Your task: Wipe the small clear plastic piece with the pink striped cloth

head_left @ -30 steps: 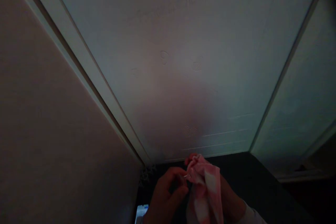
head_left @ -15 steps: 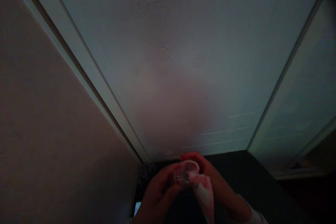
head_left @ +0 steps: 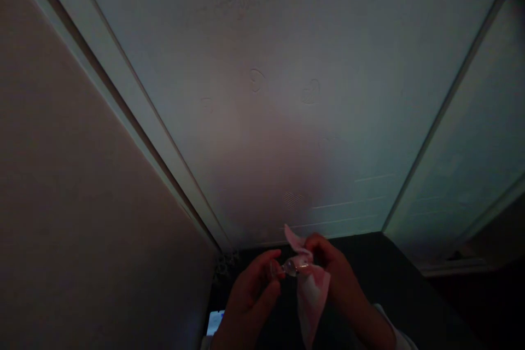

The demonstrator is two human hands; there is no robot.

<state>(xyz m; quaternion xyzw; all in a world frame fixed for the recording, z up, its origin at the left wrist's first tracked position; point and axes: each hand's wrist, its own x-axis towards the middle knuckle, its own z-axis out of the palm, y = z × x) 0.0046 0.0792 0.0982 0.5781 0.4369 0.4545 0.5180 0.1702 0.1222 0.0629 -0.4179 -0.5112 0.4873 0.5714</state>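
Between my hands is a small clear glass object [head_left: 290,268] with a narrow waist; its exact kind is hard to tell in the dim light. My left hand [head_left: 255,292] curls its thumb and fingers round the rounded left end. On the other side, my right hand [head_left: 328,262] grips a pink and white cloth [head_left: 312,292]. The cloth covers the right end of the glass object, one corner sticking up and a longer part hanging below. The fingertips of my right hand are partly hidden behind the cloth.
A dark tabletop [head_left: 369,262] lies under my hands, against a pale panel [head_left: 262,120] with embossed hearts and lines. A brownish wall [head_left: 82,202] stands close on the left. A lit screen [head_left: 215,321] glows beside my left wrist.
My hands have moved slightly apart, exposing more of the glass object's middle. The cloth has shifted to its right end, and one corner now points up.
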